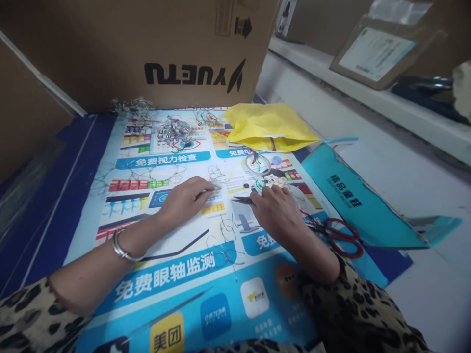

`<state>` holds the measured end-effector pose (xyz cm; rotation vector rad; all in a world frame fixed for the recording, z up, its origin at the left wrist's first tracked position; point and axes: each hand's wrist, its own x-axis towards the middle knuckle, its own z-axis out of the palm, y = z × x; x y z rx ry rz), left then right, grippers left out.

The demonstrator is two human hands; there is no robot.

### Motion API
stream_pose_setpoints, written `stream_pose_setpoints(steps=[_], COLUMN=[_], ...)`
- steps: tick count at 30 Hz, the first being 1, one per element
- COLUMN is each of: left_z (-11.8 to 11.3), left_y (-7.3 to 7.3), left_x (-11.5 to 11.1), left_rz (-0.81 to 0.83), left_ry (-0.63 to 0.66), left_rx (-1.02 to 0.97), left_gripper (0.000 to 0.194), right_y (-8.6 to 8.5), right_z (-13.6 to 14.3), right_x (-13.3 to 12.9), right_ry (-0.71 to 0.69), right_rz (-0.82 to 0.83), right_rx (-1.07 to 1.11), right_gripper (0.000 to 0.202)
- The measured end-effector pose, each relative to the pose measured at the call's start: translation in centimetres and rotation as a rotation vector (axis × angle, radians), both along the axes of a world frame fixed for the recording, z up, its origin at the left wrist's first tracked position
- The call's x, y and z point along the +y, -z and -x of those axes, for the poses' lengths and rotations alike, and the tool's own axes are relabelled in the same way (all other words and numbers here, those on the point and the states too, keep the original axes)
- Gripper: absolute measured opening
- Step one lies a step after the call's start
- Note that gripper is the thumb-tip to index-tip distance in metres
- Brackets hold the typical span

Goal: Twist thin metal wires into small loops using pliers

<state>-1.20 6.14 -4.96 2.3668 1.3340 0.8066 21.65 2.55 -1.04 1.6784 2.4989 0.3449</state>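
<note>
My left hand rests at the middle of the printed sheet, thumb and index finger pinched at a thin piece of wire. Facing it, my right hand is closed round pliers, whose dark pointed tips face left toward my left fingers, with a gap between. Thin looped wire lies just above the left fingertips, and more wire loops lie below. A roll with coloured thread sits above my right hand. Red-handled scissors lie beside my right wrist.
A tangled pile of wire pieces and another silvery bundle lie at the back. A yellow bag is behind the thread, a teal box piece to the right. A large cardboard box stands across the back.
</note>
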Motion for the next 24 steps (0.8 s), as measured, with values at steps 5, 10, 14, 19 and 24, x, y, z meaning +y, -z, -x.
stream_pose_setpoints(steps=[5, 10, 14, 19, 24], left_z=[-0.4, -0.3, -0.1, 0.0, 0.0], left_y=[-0.5, -0.7, -1.0, -1.4, -2.0], left_x=[-1.9, -2.2, -1.9, -1.8, -1.8], left_rz=[0.128, 0.216, 0.308, 0.520, 0.577], left_ry=[0.160, 0.328, 0.431, 0.573, 0.699], left_rx=[0.008, 0.082, 0.073, -0.018, 0.043], left_gripper=[0.020, 0.021, 0.021, 0.026, 0.018], right_y=[0.2, -0.3, -0.6, -0.9, -0.9], right_z=[-0.7, -1.2, -1.5, -1.8, -2.0], right_x=[-1.4, -1.3, -1.3, -1.6, -1.7], right_ry=[-0.045, -0.089, -0.132, -0.202, -0.266], right_rz=[0.063, 0.113, 0.150, 0.204, 0.257], right_rx=[0.039, 0.040, 0.032, 0.030, 0.048], right_gripper=[0.017, 0.015, 0.011, 0.012, 0.010])
